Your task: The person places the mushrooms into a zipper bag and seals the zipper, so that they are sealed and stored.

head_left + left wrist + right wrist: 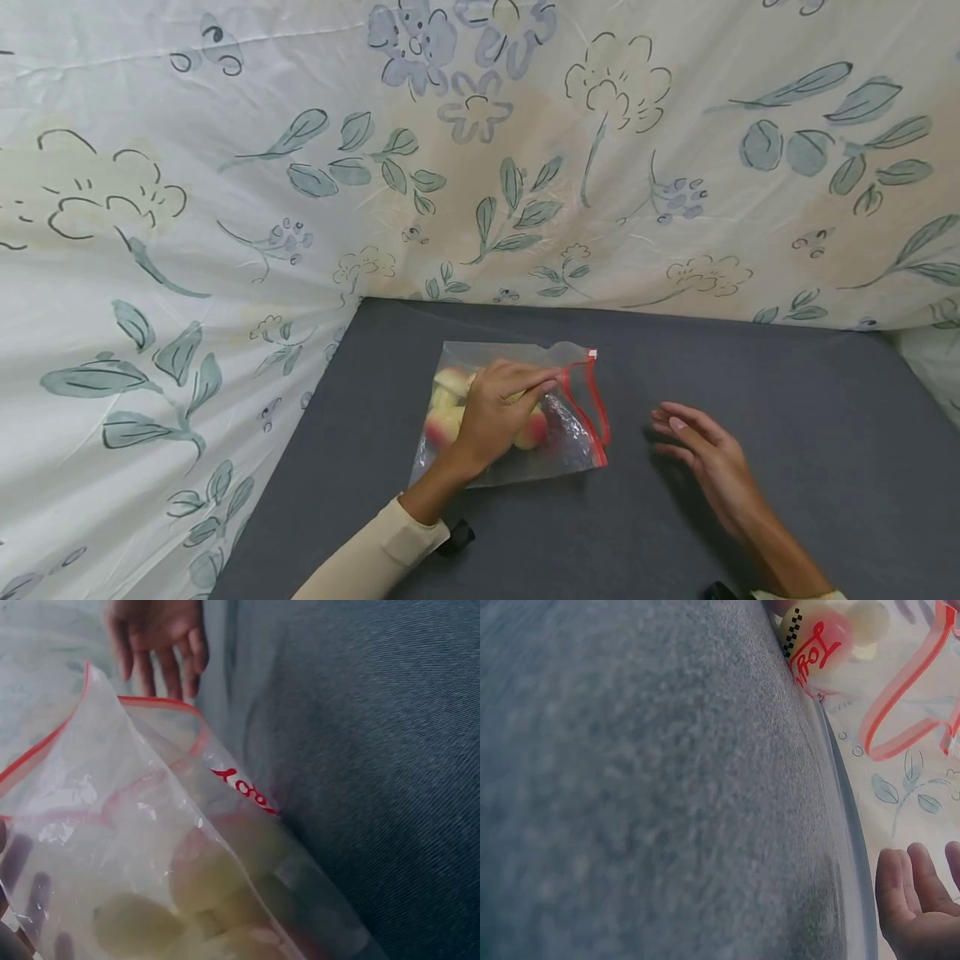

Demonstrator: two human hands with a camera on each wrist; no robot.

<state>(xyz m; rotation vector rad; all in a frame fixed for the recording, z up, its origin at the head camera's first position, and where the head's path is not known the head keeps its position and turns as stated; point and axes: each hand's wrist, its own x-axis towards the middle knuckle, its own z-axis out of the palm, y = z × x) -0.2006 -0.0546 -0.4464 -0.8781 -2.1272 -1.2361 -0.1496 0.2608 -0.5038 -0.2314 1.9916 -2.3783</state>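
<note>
Floral sheet (225,208) fills upper frame; one grey tabletop (750,400) below, bare right of centre. One clear zip bag (577,433), red-edged, centre, holding several pale fruit pieces (442,421). Left hand (498,408) presses it, fingers together. Right hand (705,454) beside, fingers loosely spread, empty.

On the grey table (750,392) I see my left hand (498,412) resting fingers-flat on a clear red-zip bag (570,425) of yellow-red fruit pieces (442,417), right hand (701,454) hovering open just beside it, floral sheet (225,208) behind.
</note>
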